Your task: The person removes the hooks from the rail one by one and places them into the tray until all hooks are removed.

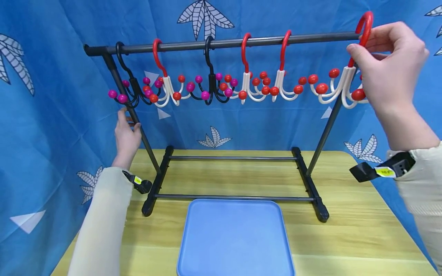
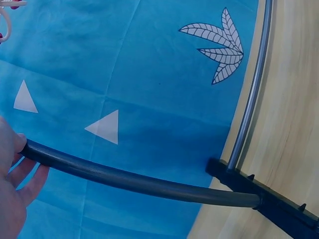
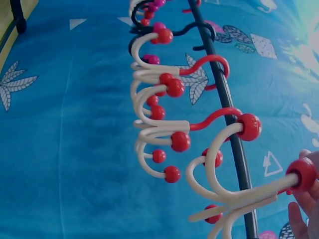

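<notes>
My right hand (image 1: 397, 73) pinches the red hook of a white hanger (image 1: 345, 82) with several curved prongs tipped by red balls. That hook stands at the right end of the rack's top bar (image 1: 224, 43), its curve rising above the bar. In the right wrist view the hanger's white prongs (image 3: 244, 195) overlap the bar, and the fingers show only at the right edge. Low on the other side, my left hand (image 1: 127, 138) grips the rack's left post (image 1: 146, 142); the left wrist view shows thumb and fingers around the dark tube (image 2: 139, 183).
From the bar hang two black hangers with magenta balls (image 1: 211, 84) and several red-hooked white ones (image 1: 281, 80). The rack's black feet (image 1: 312, 191) stand on the wooden table (image 1: 345, 237). A blue tray (image 1: 235, 237) lies in front. Blue patterned cloth (image 1: 214, 119) hangs behind.
</notes>
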The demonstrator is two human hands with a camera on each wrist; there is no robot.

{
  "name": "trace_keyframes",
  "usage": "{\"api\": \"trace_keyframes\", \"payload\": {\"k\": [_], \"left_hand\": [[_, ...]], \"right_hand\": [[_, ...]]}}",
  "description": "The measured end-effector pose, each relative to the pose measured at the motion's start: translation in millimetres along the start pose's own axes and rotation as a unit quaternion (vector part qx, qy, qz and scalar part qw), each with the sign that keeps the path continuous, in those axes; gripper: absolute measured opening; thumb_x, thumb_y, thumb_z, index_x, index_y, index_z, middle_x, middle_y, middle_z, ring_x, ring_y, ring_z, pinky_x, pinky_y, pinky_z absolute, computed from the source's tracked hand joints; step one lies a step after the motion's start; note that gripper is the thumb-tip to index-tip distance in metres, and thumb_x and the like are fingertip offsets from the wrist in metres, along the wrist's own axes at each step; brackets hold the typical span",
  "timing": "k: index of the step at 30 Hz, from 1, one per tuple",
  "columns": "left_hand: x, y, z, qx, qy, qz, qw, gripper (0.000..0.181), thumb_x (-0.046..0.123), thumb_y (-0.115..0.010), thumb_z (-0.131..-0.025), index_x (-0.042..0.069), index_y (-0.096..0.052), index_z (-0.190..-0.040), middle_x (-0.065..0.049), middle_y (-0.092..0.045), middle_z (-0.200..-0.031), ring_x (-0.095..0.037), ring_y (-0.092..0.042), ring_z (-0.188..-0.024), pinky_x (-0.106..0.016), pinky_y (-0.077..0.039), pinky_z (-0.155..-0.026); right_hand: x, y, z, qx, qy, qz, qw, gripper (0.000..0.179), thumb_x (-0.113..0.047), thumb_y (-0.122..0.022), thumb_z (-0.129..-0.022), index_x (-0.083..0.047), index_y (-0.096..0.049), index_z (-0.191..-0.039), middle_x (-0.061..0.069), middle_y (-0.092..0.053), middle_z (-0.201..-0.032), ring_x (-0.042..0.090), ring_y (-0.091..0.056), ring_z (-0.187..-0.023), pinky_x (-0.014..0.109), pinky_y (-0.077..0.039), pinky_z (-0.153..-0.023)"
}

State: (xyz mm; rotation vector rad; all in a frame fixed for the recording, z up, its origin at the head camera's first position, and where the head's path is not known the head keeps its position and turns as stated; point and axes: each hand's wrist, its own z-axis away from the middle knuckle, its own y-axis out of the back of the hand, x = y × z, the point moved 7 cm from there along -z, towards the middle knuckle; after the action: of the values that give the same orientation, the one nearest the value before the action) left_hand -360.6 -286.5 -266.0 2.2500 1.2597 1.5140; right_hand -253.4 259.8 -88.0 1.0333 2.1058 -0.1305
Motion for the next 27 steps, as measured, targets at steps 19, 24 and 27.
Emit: {"api": "trace_keyframes", "payload": {"k": [19,24,27], "left_hand": [[-3.1,-0.2,-1.1,0.006,-0.011,0.008,0.9999,0.051,0.008,-0.046,-0.093,0.014,-0.024,-0.139,-0.02,-0.049,-0.119,-0.032,-0.051,-0.103,-0.046,-0.046,-0.084],[-4.7,-0.3,-1.6,0.004,-0.008,0.008,0.9999,0.05,0.009,-0.046,-0.093,0.015,-0.025,-0.138,-0.019,-0.05,-0.118,-0.032,-0.051,-0.103,-0.046,-0.045,-0.084],[-6.1,0.4,-0.7,0.005,-0.008,0.011,0.9999,0.05,0.009,-0.046,-0.093,0.016,-0.025,-0.138,-0.019,-0.05,-0.118,-0.032,-0.051,-0.103,-0.046,-0.045,-0.084]], "right_hand": [[67.7,-1.2,74.6,-0.087,-0.063,0.031,0.9938,0.026,-0.029,-0.068,-0.08,-0.017,-0.064,-0.104,-0.023,-0.055,-0.085,-0.008,-0.052,-0.081,0.01,-0.039,-0.073],[79.8,-14.0,100.5,-0.138,-0.055,0.045,0.9879,0.029,-0.03,-0.068,-0.081,-0.009,-0.062,-0.101,-0.024,-0.054,-0.081,-0.008,-0.052,-0.079,0.01,-0.038,-0.072],[85.6,-22.5,115.2,-0.168,-0.05,0.042,0.9837,0.03,-0.029,-0.068,-0.081,-0.006,-0.06,-0.099,-0.023,-0.054,-0.08,-0.007,-0.052,-0.079,0.008,-0.039,-0.072]]}}
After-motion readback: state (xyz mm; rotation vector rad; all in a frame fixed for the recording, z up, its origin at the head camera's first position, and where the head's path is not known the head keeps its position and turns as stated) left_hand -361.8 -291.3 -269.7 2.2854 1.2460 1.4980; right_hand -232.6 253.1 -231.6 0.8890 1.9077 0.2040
